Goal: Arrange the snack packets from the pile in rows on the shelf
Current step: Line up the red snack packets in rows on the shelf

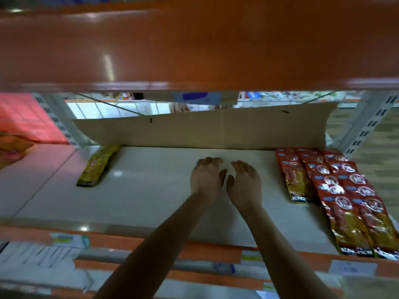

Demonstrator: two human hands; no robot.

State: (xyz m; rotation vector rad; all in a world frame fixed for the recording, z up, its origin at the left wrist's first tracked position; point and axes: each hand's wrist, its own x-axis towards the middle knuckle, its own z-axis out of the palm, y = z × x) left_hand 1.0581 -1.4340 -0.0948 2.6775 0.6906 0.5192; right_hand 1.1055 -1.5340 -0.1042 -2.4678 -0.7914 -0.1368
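Both released, your left hand (206,176) and right hand (246,184) hover over the shelf (151,190), probably sizing the next row beside red packets (330,182) at three o'clock.

Single head-worn wide-angle view, facing forward and down into one shelf bay.

Camera sits close to the front edge of the white shelf (151,190). The orange upper board (194,50) fills the top of the frame. Both forearms enter from the bottom, with the left hand (206,178) and right hand (245,182) mid-frame. The line of sight ends at the cardboard backing (216,130). Edges are blurred.
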